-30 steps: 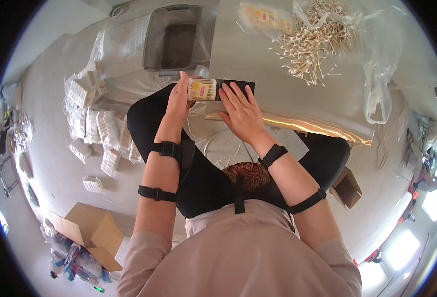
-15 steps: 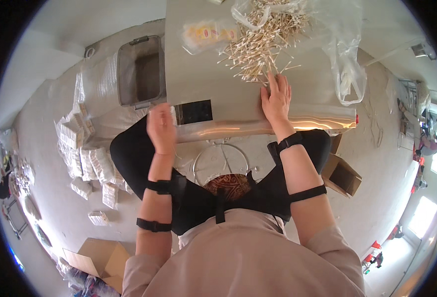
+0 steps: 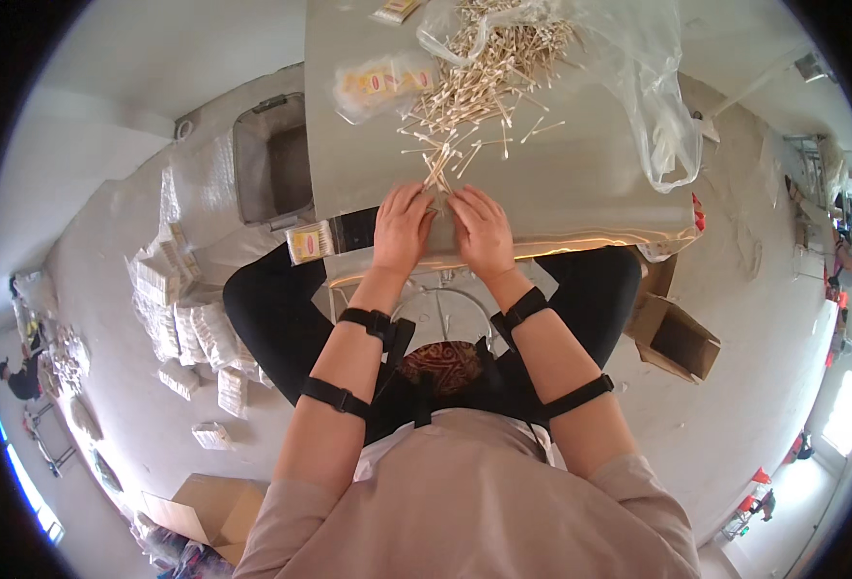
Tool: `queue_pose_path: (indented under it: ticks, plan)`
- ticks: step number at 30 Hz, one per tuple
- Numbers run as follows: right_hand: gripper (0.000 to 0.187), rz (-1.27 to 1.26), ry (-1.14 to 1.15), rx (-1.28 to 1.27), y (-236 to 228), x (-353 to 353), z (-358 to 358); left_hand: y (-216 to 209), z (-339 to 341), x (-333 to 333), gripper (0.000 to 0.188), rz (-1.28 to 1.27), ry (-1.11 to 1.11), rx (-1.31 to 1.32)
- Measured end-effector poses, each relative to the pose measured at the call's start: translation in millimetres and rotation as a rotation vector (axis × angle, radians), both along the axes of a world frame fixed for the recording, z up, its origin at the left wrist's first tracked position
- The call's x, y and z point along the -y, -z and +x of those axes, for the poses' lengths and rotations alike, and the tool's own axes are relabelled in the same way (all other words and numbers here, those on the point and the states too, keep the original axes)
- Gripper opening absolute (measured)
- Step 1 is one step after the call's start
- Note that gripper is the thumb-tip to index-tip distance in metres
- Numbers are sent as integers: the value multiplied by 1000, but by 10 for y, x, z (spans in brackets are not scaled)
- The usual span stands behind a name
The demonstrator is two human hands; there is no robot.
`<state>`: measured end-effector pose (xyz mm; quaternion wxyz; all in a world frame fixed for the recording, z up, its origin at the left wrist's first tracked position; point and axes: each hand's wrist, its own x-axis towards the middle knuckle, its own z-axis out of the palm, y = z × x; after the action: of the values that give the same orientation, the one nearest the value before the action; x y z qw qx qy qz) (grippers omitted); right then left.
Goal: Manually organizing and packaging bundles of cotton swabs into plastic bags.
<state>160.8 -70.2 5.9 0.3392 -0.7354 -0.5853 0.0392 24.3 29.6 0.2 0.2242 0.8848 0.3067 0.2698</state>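
Note:
Both my hands meet near the front edge of the grey table. The fingers of my left hand and my right hand curl around the lower ends of a few cotton swabs, whose tips point away from me. Just beyond lies a large loose pile of cotton swabs, with several strays at its near side. To the left of my left hand, a filled packet of cotton swabs rests at the table edge beside a flat black strip.
Flat clear packaging bags lie left of the pile. A clear plastic bag hangs at the right. On the floor are a grey bin, heaped filled packets and open cardboard boxes.
My left hand has moved right from the table's left edge, leaving a filled packet there. My right hand has drawn back toward me with some swabs, and the hands now meet.

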Motion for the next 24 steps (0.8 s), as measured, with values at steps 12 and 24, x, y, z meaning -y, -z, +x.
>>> queue_pose_path:
  ticks: [12,24]
  plan:
    - [13,27,152,-22,0,-108,-93,99,-284,227,11,-31,-36,55]
    - [9,-72,30,-200,-84,-299,-72,-97,-352,117,24,-12,-211,78]
